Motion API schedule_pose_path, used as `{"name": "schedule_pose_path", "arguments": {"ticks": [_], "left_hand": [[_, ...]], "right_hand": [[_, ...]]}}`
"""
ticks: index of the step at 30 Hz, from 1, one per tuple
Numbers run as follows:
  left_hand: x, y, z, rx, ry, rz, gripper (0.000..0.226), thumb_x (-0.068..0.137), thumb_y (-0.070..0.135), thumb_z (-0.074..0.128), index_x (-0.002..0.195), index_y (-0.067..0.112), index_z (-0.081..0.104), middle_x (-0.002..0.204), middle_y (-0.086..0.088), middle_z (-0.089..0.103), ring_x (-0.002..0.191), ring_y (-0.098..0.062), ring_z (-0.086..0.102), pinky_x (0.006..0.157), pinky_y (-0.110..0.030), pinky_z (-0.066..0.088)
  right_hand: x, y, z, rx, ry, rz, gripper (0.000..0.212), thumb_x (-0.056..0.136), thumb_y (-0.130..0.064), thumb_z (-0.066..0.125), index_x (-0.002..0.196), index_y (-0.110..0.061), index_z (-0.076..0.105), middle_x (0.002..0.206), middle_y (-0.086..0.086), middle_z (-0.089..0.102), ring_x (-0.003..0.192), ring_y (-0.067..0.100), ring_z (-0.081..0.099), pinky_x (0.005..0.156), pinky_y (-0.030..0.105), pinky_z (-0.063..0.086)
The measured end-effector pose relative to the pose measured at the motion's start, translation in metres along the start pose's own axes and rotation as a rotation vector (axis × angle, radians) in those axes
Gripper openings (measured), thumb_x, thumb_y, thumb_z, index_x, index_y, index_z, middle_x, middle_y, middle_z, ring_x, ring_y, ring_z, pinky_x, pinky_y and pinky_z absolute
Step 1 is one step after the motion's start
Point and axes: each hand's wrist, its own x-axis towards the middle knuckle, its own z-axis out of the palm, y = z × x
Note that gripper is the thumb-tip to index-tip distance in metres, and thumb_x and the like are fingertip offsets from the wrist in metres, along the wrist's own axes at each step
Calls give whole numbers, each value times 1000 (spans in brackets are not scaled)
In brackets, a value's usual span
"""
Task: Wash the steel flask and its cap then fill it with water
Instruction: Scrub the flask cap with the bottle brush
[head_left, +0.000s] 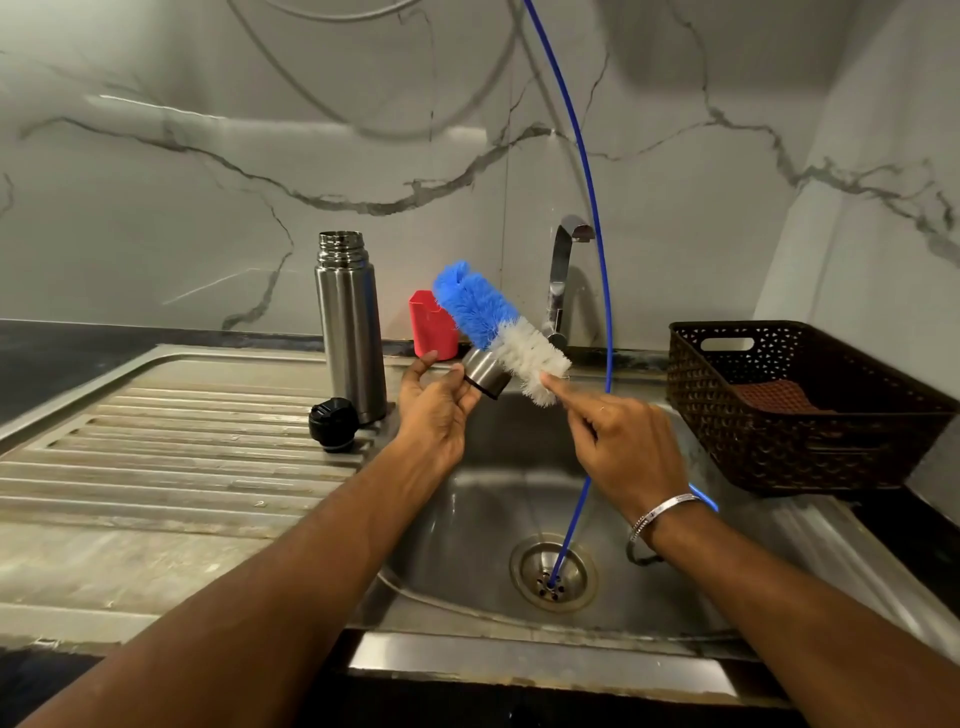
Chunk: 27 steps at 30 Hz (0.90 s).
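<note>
the left hand (439, 410) pinched the steel cap (484, 375) between thumb and fingertips, holding it tilted above the sink (467, 519). the right hand (621, 447) gripped the bottle brush (498, 330) with curled fingers, forefinger stretched along the white bristles, which touched the cap's side. just left of the left hand, the steel flask (350, 325) stood upright and uncapped on the drainboard (182, 441), a black stopper (333, 423) beside its base.
</note>
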Motion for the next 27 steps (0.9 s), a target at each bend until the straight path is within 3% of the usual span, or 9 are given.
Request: {"name": "schedule_pose_path", "arguments": {"ticks": [3, 5, 11, 15, 18, 22, 24, 27], "left_hand": [[1, 3, -3, 24, -5, 53, 41, 98, -8, 55, 134, 10, 48, 117, -20, 68, 98, -27, 73, 82, -40, 63], [-3, 2, -3, 54, -40, 54, 35, 97, -8, 55, 126, 10, 49, 114, -19, 68, 94, -26, 73, 76, -36, 64], [-5, 6, -1, 57, -10, 83, 39, 96, -10, 56, 129, 8, 46, 104, -14, 66, 82, -22, 74, 61, -32, 64], [-4, -1, -2, 159, -24, 62, 42, 95, -7, 59, 133, 7, 46, 123, -22, 62, 93, -29, 73, 74, -40, 64], [2, 1, -2, 164, 38, 108, 49, 93, -8, 62, 133, 13, 43, 129, -25, 59, 104, -35, 71, 76, -42, 64], [7, -6, -1, 190, 31, 132, 54, 92, -13, 59, 132, 16, 36, 130, -26, 57, 114, -41, 67, 76, -43, 63], [7, -12, 0, 225, 4, 126, 55, 91, -13, 59, 133, 15, 36, 131, -28, 58, 115, -43, 65, 76, -43, 63], [12, -4, -1, 160, 18, 113, 57, 91, -12, 62, 132, 17, 36, 129, -28, 60, 109, -37, 69, 78, -44, 63]], "right_hand": [[-1, 0, -2, -2, 31, 16, 56, 93, -11, 62, 142, -37, 53, 66, -4, 65, 50, 17, 53, 49, 39, 51], [1, -1, -2, -28, 41, 6, 57, 92, -10, 63, 142, -36, 54, 65, -2, 64, 49, 18, 52, 47, 39, 51], [-4, -5, -1, -51, 38, -114, 60, 86, -2, 67, 139, -30, 59, 94, -2, 78, 54, 18, 63, 48, 37, 55], [3, -6, -1, -68, 60, -32, 57, 85, -2, 68, 136, -28, 63, 66, -1, 66, 47, 14, 48, 44, 31, 46], [-2, -6, 2, 23, 25, -9, 52, 90, -7, 65, 136, -31, 62, 64, -3, 66, 49, 8, 42, 47, 29, 46], [1, 2, 5, 161, 29, 145, 41, 97, -25, 58, 134, -43, 60, 67, -6, 69, 53, 12, 56, 56, 36, 53], [6, -1, 4, 197, 37, 133, 41, 97, -24, 58, 134, -43, 60, 68, -9, 69, 53, 9, 55, 56, 32, 52], [2, -7, -3, 146, -12, 26, 45, 95, -15, 62, 134, -38, 62, 58, -17, 48, 46, 4, 40, 52, 18, 38]]}}
